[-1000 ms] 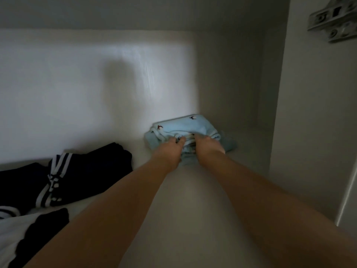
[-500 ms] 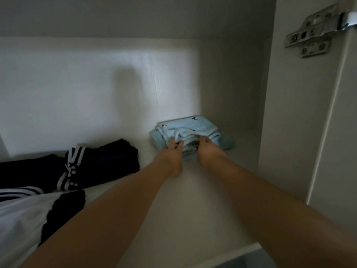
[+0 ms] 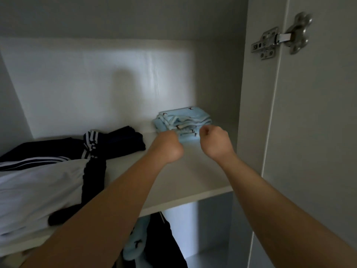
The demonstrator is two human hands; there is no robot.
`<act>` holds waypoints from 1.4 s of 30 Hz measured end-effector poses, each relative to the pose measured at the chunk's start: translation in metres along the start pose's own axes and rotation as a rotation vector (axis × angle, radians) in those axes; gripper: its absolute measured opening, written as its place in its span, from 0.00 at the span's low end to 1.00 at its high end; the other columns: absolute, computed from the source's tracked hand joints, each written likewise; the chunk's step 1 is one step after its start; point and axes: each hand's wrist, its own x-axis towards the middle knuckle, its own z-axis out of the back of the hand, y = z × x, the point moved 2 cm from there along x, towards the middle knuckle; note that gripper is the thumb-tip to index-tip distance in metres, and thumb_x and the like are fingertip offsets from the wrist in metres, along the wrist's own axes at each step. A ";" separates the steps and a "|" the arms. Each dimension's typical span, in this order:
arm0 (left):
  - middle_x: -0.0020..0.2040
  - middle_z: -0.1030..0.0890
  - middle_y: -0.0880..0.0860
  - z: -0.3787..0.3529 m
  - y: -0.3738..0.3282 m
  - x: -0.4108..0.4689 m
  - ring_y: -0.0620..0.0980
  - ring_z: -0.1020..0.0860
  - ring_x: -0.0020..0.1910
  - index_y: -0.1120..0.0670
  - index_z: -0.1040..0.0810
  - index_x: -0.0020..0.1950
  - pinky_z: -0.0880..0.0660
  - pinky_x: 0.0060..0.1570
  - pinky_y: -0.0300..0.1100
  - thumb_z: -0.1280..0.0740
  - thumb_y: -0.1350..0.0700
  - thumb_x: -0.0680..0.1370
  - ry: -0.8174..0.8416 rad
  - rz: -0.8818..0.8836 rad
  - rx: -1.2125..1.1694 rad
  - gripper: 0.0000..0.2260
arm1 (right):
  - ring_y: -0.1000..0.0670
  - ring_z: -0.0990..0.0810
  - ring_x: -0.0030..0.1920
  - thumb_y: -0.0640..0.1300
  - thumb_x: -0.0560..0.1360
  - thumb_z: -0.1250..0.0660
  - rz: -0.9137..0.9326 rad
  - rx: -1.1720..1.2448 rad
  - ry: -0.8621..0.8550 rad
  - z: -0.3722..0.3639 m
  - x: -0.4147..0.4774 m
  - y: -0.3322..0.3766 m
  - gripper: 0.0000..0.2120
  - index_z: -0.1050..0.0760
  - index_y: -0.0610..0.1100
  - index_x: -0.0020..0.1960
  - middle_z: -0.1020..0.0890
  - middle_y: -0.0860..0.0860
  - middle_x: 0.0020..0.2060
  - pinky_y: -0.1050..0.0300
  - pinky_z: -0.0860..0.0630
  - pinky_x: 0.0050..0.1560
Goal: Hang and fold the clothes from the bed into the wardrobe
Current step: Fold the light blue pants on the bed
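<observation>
A white wardrobe shelf is seen inside a pale grey cupboard, with a metal door hinge fixed at the upper right. A folded light-blue printed garment is set at the shelf's back right. Just in front of it, the left hand and right hand are held with fingers curled into fists, nothing gripped. A navy garment with white stripes and a white cloth are piled at the left, and hanging clothes are glimpsed below.

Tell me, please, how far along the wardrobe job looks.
Done: the folded blue garment sits on the shelf, with dark striped clothes further left. In hand: nothing; left hand and right hand are curled before it. Left: the bed is out of view, so unknown.
</observation>
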 end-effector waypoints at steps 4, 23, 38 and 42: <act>0.55 0.18 0.52 0.000 0.002 -0.064 0.53 0.21 0.58 0.53 0.17 0.55 0.35 0.50 0.29 0.36 0.60 0.78 -0.219 -0.059 -0.325 0.10 | 0.38 0.23 0.45 0.47 0.82 0.42 0.008 -0.021 -0.019 0.035 -0.067 0.007 0.16 0.26 0.41 0.39 0.19 0.42 0.39 0.54 0.32 0.42; 0.39 0.17 0.45 -0.049 -0.166 -0.412 0.48 0.17 0.39 0.49 0.19 0.50 0.20 0.44 0.51 0.34 0.50 0.77 0.423 -0.611 -1.074 0.06 | 0.64 0.21 0.55 0.49 0.79 0.32 -0.486 -0.216 -0.531 0.243 -0.503 0.011 0.14 0.19 0.49 0.63 0.16 0.58 0.55 0.78 0.30 0.55; 0.36 0.20 0.43 -0.070 -0.404 -0.850 0.44 0.21 0.34 0.47 0.20 0.47 0.24 0.38 0.37 0.34 0.50 0.80 1.049 -1.109 -1.072 0.05 | 0.61 0.20 0.56 0.50 0.79 0.34 -1.117 -0.582 -0.958 0.464 -0.958 0.054 0.13 0.18 0.49 0.60 0.15 0.56 0.54 0.66 0.26 0.58; 0.32 0.21 0.43 -0.060 -0.452 -0.980 0.45 0.24 0.31 0.50 0.20 0.44 0.24 0.37 0.44 0.33 0.51 0.79 1.195 -1.221 -1.063 0.06 | 0.55 0.17 0.50 0.48 0.79 0.34 -1.258 -0.665 -1.068 0.507 -1.074 0.076 0.09 0.17 0.47 0.52 0.14 0.55 0.47 0.59 0.23 0.54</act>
